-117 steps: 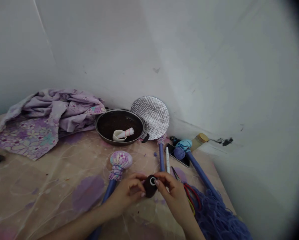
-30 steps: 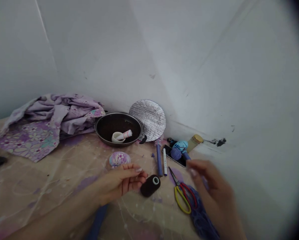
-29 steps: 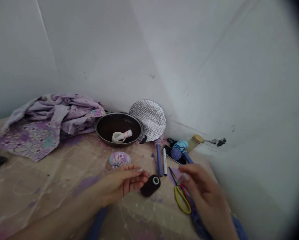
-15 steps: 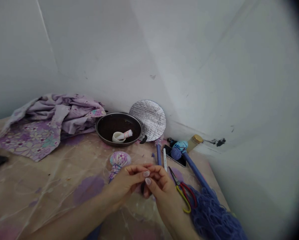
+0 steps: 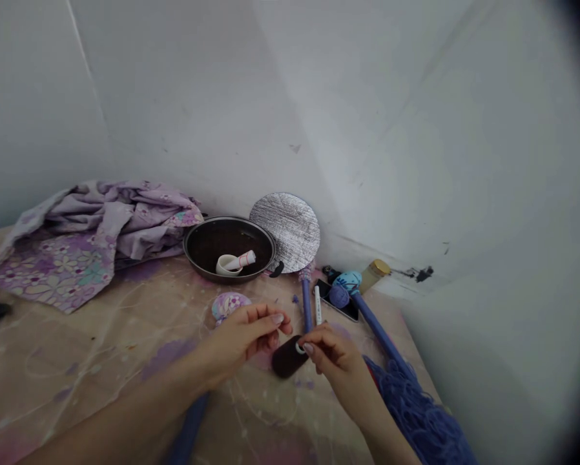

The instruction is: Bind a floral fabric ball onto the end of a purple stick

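Now the bare left hand (image 5: 251, 336) and bare right hand (image 5: 337, 363) have parted, fingers narrowly curled (whether anything is pinched there, I cannot tell), baring the dark-brown, white-cored thread cone (image 5: 286, 361) between their tips, seemingly within easy reach again.

The dark brown thread spool (image 5: 286, 360) rests aslant on the patterned tablecloth (image 5: 256, 423), its white-ringed end pointing up and right.
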The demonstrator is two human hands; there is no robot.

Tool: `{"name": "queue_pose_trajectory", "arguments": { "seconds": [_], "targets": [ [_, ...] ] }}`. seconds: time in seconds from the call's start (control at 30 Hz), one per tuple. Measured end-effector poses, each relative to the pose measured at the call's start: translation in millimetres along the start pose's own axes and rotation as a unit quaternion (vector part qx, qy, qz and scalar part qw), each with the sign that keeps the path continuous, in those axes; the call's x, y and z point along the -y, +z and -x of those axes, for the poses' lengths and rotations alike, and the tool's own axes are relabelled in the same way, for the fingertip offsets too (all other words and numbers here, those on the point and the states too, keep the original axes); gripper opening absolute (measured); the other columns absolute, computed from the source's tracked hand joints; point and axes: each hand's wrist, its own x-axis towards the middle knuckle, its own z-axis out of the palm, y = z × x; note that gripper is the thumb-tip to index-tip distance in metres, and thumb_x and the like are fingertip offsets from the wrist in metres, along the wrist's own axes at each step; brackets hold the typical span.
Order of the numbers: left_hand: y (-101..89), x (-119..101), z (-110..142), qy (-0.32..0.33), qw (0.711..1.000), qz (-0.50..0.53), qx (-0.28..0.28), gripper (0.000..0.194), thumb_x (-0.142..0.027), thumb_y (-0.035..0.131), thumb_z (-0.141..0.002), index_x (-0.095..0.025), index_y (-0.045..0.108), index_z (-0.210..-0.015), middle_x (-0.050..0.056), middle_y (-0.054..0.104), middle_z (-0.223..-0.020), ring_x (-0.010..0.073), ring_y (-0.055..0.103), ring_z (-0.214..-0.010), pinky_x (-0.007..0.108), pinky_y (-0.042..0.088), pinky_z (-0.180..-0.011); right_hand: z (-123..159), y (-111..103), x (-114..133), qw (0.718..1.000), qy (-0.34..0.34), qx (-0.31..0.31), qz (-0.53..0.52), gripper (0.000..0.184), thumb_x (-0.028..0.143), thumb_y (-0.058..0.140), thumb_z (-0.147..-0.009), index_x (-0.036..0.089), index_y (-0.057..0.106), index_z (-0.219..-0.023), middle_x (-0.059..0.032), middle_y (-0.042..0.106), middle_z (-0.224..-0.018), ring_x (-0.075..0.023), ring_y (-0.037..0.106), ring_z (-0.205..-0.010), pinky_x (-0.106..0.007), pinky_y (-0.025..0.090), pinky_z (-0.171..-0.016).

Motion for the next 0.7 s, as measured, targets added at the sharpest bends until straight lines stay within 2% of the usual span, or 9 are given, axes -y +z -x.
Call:
{"name": "queue_pose_trajectory", "arguments": {
  "seconds": [0.07, 0.17, 0.23, 0.3, 0.4, 0.5, 0.57, 0.63, 0.7],
  "targets": [
    [1.6, -5, 1, 0.001, 0.999, -0.031, 0.020, 0.017, -0.030, 0.064, -0.079, -0.013, 0.065, -0.080, 0.001, 0.063, -0.078, 0.0023, 0.044, -0.052, 0.016, 0.032, -0.050, 2, 3, 6, 0.999, 0.003, -0.006, 0.042, 0.013, 0.021, 0.056, -0.085, 0.022, 0.066, -0.094, -0.0007, 0.057, -0.078, -0.0143, 0.052, -0.069, -0.026, 0.040, -0.061],
    [4.6, -9, 5, 0.003, 0.994, -0.098, 0.042, 0.020, -0.034, 0.060, -0.081, -0.014, 0.064, -0.082, 0.001, 0.063, -0.078, 0.0017, 0.040, -0.048, 0.017, 0.027, -0.046, 3, 11, 15, 0.999, 0.028, 0.007, 0.037, 0.039, 0.013, 0.056, -0.081, 0.025, 0.053, -0.118, 0.0015, 0.057, -0.079, -0.0146, 0.055, -0.071, -0.027, 0.042, -0.065],
    [7.4, -11, 10, 0.000, 0.985, -0.156, 0.069, 0.024, -0.037, 0.058, -0.082, -0.015, 0.064, -0.084, 0.001, 0.064, -0.078, 0.0022, 0.038, -0.047, 0.017, 0.027, -0.045, 1, 14, 20, 0.999, 0.032, 0.019, 0.025, 0.046, 0.011, 0.055, -0.079, 0.026, 0.047, -0.122, 0.0026, 0.057, -0.077, -0.0141, 0.055, -0.069, -0.026, 0.042, -0.064],
    [10.1, -12, 16, -0.012, 0.970, -0.219, 0.101, 0.026, -0.040, 0.056, -0.082, -0.015, 0.063, -0.085, 0.001, 0.064, -0.079, 0.0034, 0.040, -0.049, 0.017, 0.031, -0.046, -1, 14, 23, 0.999, 0.025, 0.031, 0.010, 0.041, 0.012, 0.055, -0.080, 0.024, 0.050, -0.119, 0.0028, 0.056, -0.075, -0.0134, 0.054, -0.068, -0.025, 0.041, -0.062],
    [10.4, -10, 23, -0.037, 0.941, -0.313, 0.126, 0.026, -0.038, 0.052, -0.084, -0.014, 0.063, -0.083, 0.001, 0.061, -0.074, 0.0066, 0.045, -0.055, 0.019, 0.037, -0.051, -7, 7, 24, 0.997, 0.028, 0.070, -0.035, 0.015, 0.021, 0.057, -0.082, 0.020, 0.061, -0.096, 0.0014, 0.057, -0.072, -0.0114, 0.050, -0.062, -0.023, 0.039, -0.056],
    [6.6, -1, 23, 0.004, 0.898, -0.433, 0.081, 0.021, -0.031, 0.052, -0.082, -0.016, 0.062, -0.094, 0.002, 0.062, -0.080, 0.0116, 0.052, -0.064, 0.024, 0.042, -0.059, -16, -4, 21, 0.992, 0.050, 0.061, -0.097, 0.013, 0.030, 0.061, -0.081, 0.017, 0.062, -0.080, 0.0022, 0.055, -0.065, -0.0086, 0.045, -0.053, -0.020, 0.034, -0.047],
    [7.2, 8, 22, 0.095, 0.863, -0.496, -0.015, 0.036, -0.022, 0.056, -0.077, -0.021, 0.056, -0.113, 0.008, 0.058, -0.112, 0.0167, 0.056, -0.083, 0.032, 0.045, -0.074, -28, -14, 17, 0.990, 0.063, 0.009, -0.129, 0.016, 0.033, 0.065, -0.079, 0.017, 0.061, -0.079, 0.0046, 0.052, -0.057, -0.0073, 0.042, -0.046, -0.019, 0.031, -0.043],
    [14.3, 17, 22, 0.176, 0.835, -0.513, -0.091, 0.047, -0.017, 0.057, -0.074, -0.024, 0.051, -0.121, 0.010, 0.043, -0.134, 0.0224, 0.051, -0.105, 0.041, 0.039, -0.092, -44, -25, 13, 0.986, 0.068, -0.044, -0.147, 0.019, 0.036, 0.067, -0.076, 0.017, 0.060, -0.077, 0.0066, 0.049, -0.050, -0.0062, 0.038, -0.042, -0.019, 0.028, -0.041],
    [27.6, 28, 23, 0.199, 0.846, -0.493, -0.046, 0.023, -0.018, 0.056, -0.077, -0.022, 0.063, -0.098, 0.009, 0.052, -0.126, 0.0245, 0.048, -0.112, 0.041, 0.035, -0.096, -63, -36, 11, 0.983, 0.061, -0.076, -0.153, 0.022, 0.037, 0.069, -0.073, 0.018, 0.059, -0.075, 0.0075, 0.048, -0.048, -0.0056, 0.037, -0.041, -0.019, 0.026, -0.040]
  ]
}}
